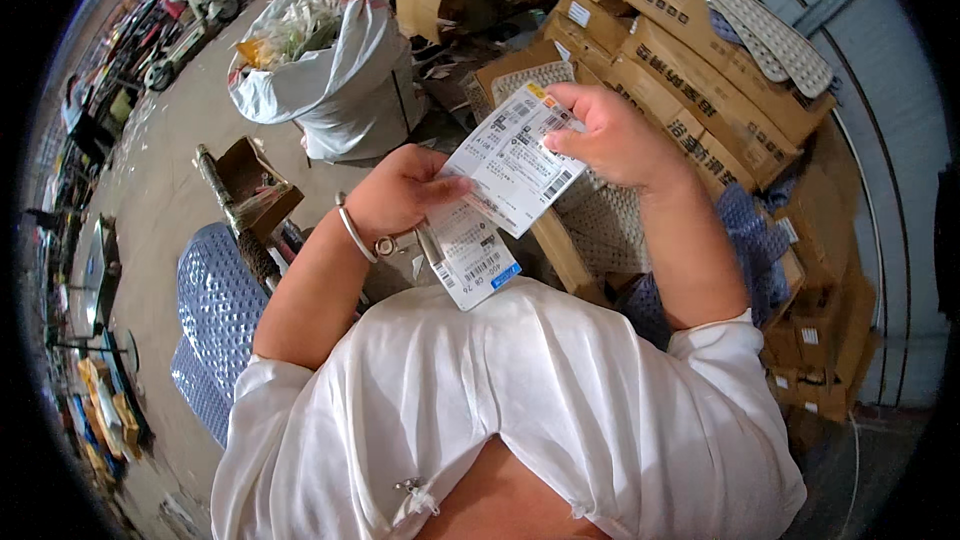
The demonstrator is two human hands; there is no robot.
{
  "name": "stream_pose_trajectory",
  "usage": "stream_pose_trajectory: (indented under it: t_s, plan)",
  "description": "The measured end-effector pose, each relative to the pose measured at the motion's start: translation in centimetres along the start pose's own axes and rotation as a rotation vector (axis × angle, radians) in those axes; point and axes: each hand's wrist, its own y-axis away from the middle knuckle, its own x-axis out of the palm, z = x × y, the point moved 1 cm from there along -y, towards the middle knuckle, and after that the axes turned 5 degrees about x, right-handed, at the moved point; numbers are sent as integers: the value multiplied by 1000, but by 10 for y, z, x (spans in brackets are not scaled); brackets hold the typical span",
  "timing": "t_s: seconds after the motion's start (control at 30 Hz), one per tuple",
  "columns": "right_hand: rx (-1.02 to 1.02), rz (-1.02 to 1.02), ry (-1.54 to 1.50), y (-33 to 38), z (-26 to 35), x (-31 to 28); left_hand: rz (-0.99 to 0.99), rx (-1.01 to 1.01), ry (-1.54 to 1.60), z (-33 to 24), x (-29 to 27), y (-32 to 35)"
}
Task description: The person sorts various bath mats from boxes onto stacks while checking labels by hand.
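Two white printed shipping labels are held in front of my chest. The upper label (505,165) is tilted, with an orange patch at its top corner. Pinching its upper right corner between thumb and fingers is my right hand (610,130). My left hand (400,185), below a silver bangle, grips its left edge with the thumb on top. Beneath it hangs a lower label (470,255) with a blue corner, overlapped by the upper one and also held at my left hand. The fingers behind the labels are hidden.
Cardboard boxes (690,90) are stacked at the right, with textured mats (780,35) on top. A large white sack (345,90) of scraps stands ahead on the left. Blue dimpled mats (215,290) lie left of me, near an open small box (255,185). Scooters (195,0) stand far left.
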Motion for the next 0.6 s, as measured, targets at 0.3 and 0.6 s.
stream_pose_trajectory:
  t_s: [0.3,0.6]
  plan:
    - [-50,-34,-209,-25,-14,-115,-200,-45,258,-16,20,-58]
    - [-360,51,-8,-73,-20,-120,-195,-60,214,-12,25,-107]
